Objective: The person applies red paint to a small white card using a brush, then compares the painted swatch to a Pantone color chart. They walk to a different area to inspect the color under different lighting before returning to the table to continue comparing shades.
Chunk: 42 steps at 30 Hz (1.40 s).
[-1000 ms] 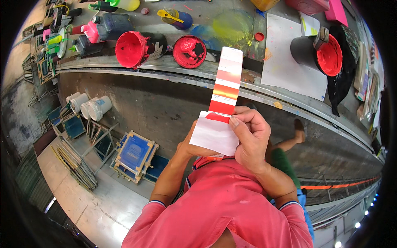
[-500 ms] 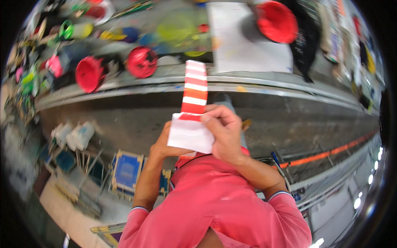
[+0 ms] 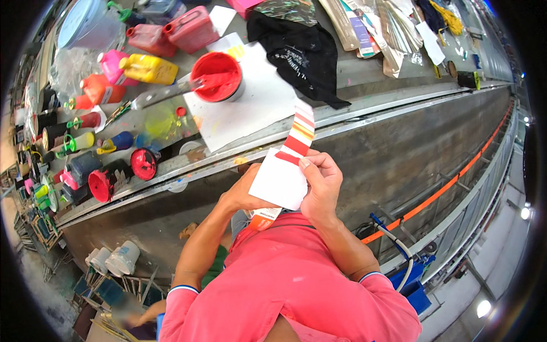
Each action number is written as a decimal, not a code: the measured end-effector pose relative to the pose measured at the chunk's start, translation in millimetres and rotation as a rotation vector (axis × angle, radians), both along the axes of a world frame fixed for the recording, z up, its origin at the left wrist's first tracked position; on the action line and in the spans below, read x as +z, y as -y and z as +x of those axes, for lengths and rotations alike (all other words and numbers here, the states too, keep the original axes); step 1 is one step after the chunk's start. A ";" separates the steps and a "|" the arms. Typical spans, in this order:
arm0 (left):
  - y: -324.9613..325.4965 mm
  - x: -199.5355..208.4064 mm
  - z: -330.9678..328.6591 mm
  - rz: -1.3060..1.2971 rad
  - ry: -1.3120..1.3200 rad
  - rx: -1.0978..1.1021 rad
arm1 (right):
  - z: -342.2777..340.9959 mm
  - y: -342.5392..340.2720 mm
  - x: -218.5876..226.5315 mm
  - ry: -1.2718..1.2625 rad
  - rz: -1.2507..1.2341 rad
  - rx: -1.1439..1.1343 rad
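Observation:
My left hand is closed on a white paper piece from its left side. Under that hand sticks out the orange and white end of a card. My right hand pinches the paper's right side and a colour swatch strip striped in red, orange, yellow and white. The strip's lower end meets the paper's upper edge, where a red patch shows. Beyond the hands, an open tub of red ink stands on a white sheet, with a spatula across its rim.
A metal-edged table runs across in front of me, carrying a black cloth, several swatch fans, a yellow bottle, and red-smeared cups. White buckets stand at lower left, near another person's arm.
My view has swung right along the table, so the red tub and cups now appear further left. Both hands still hold the paper and strip; the strip now leans right.

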<state>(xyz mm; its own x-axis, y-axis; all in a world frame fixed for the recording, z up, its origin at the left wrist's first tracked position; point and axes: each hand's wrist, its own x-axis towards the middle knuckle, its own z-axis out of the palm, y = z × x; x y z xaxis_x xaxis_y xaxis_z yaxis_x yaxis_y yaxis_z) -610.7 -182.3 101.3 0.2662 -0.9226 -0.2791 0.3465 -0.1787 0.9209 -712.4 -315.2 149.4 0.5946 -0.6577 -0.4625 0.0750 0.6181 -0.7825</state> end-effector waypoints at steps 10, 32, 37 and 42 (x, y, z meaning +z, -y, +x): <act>52.8 -86.7 -66.7 0.310 -0.421 0.225 | -17.0 81.9 -99.6 -0.346 0.272 0.139; 55.0 -104.0 -69.7 0.430 -0.454 0.211 | -25.9 74.7 -123.0 -0.354 0.327 0.067; 59.0 -102.4 -68.5 0.410 -0.455 0.226 | -27.2 75.7 -124.6 -0.392 0.300 0.093; 53.4 -116.4 -81.0 0.349 -0.434 0.245 | -30.1 71.7 -128.2 -0.382 0.226 0.086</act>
<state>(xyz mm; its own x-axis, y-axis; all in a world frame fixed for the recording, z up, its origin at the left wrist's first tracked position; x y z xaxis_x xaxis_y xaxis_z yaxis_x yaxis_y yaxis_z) -691.7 -235.7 -15.1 0.2530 -0.6836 -0.6846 0.7464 -0.3123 0.5876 -742.4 -386.8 21.2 0.4016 -0.4702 -0.7859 -0.2523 0.7682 -0.5885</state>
